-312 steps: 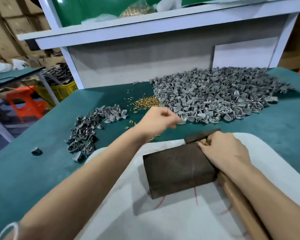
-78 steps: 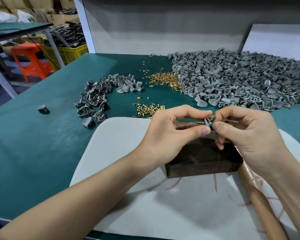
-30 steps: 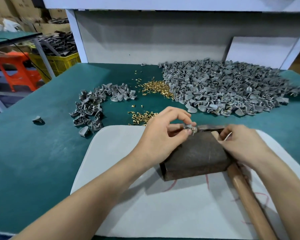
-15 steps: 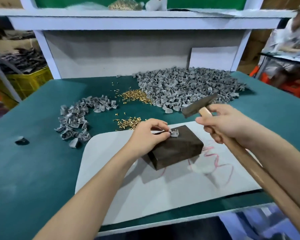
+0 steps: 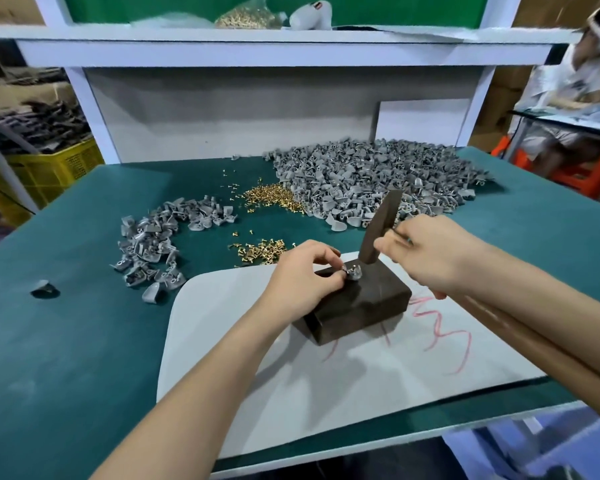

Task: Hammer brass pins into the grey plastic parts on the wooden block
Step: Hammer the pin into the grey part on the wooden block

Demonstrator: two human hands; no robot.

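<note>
Left hand (image 5: 302, 275) is pinching one grey plastic part (image 5: 353, 273) between thumb and fingertips, steadying it on the top face of the wooden block (image 5: 371, 301), near the block's far edge. A glint of brass is showing at the part, though whether the pin is standing proud or already seated is too small to tell. Right hand (image 5: 426, 258) is gripping the hammer (image 5: 380, 230) high on its wooden handle, close under the head. That head is standing nearly upright with its lower face just above the part; the blur is hiding whether it is touching. Judged from this pose, the person is partway through driving one pin.

Under the block a white board (image 5: 361, 393) with red scribbles is lying on the green table (image 5: 66, 358). Just beyond the board a small scatter of brass pins (image 5: 257, 250) is waiting, with a thicker heap of pins (image 5: 272, 199) farther back. To the left a small pile of grey parts (image 5: 153, 247) is lying, probably the finished ones, though no pins are showing at this size. Behind, a far larger heap (image 5: 378, 178) is spreading across the table, apparently unworked. By that reckoning only a small share is looking done and the bulk is waiting. One stray part (image 5: 44, 289) is lying alone at the far left.
</note>
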